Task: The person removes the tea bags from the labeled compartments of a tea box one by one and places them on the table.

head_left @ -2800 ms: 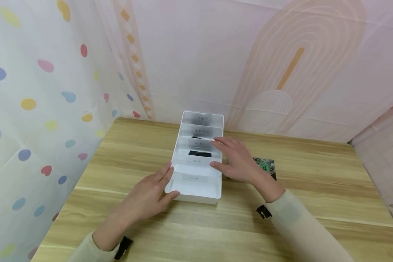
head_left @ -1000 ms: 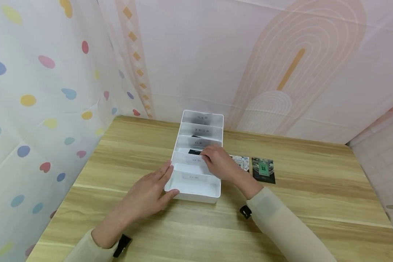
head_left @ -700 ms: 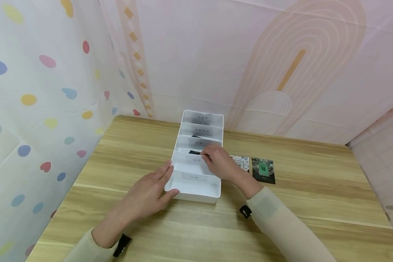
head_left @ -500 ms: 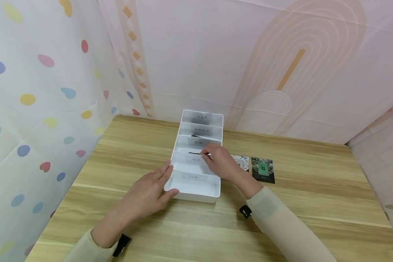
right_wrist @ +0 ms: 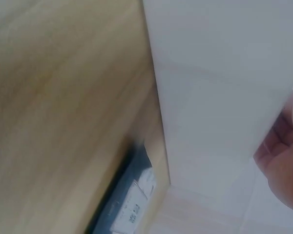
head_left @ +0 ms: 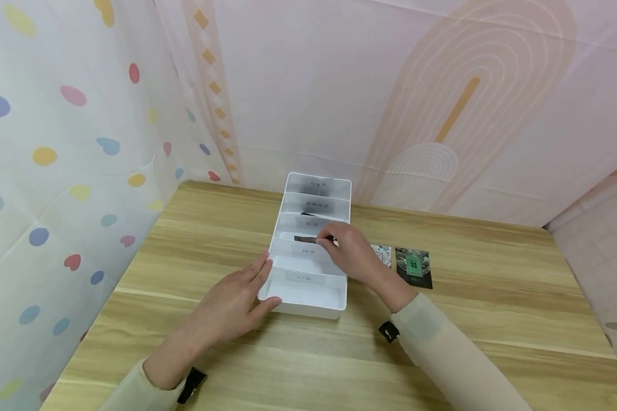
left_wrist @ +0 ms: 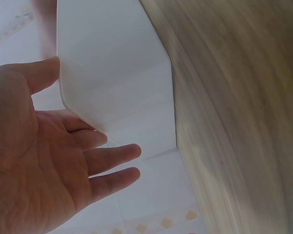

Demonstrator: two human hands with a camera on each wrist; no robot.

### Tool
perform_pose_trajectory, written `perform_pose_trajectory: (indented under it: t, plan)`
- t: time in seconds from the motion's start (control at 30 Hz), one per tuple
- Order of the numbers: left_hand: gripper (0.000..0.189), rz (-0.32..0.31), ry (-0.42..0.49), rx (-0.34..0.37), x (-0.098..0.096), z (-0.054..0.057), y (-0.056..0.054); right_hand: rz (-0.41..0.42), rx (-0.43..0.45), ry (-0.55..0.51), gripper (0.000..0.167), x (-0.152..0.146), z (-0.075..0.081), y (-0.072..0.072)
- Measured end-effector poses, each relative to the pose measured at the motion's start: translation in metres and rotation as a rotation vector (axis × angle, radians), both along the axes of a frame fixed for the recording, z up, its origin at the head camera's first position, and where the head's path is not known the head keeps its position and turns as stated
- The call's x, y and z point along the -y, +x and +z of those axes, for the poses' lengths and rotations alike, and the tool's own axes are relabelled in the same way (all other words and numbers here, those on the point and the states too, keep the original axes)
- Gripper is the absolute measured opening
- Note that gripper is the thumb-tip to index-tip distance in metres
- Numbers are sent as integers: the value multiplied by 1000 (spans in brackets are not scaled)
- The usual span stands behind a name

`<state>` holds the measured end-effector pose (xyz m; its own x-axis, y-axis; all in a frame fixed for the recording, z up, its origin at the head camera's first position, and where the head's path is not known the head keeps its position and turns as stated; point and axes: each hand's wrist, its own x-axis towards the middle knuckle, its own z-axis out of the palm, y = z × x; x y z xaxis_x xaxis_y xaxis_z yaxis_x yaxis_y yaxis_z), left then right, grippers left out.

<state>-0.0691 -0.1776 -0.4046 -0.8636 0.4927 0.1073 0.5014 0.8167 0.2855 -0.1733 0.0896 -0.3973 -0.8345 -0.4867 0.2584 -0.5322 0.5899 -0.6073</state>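
A white divided box [head_left: 308, 310] with tea-name labels stands lengthwise on the table. My left hand [head_left: 231, 299] rests at its near left corner; in the left wrist view the thumb touches one side and fairly straight fingers lie by the other. Over the box's middle compartment, my right hand [head_left: 353, 254] pinches the right end of a dark tea sachet [head_left: 305, 240], whose left part shows. In the right wrist view, the right hand [right_wrist: 285, 156] is at the box's rim and its fingertips are hidden.
Right of the box lie a white-patterned sachet [head_left: 384, 255], partly behind the right hand, and a black sachet with a green label [head_left: 413, 266]. A dark item [head_left: 308, 214] shows in the compartment second from the back. Fabric hangs behind the wooden table [head_left: 493, 297].
My right hand came from open above the box to pinch the dark sachet, which has since tilted and risen slightly. The left hand has stayed at the corner.
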Motion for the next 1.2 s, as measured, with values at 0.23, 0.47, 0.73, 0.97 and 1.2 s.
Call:
perform_pose_trajectory:
  t: [0.23, 0.47, 0.73, 0.97, 1.2]
  plan:
    - [76, 4, -5, 4, 0, -1, 0, -9, -54, -20, 7, -6, 8, -1]
    - [77, -3, -4, -8, 0, -3, -1, -4, -112, -45, 6, -13, 11, -2]
    - [77, -2, 0, 2, -1, -2, -1, -16, -140, -41, 8, -23, 17, -2]
    - [76, 0, 4, -2, -2, -2, -1, -43, -139, -38, 9, -32, 30, 2]
    - [76, 2, 5, 6, -2, 0, -1, -98, -127, -24, 9, -44, 41, 3]
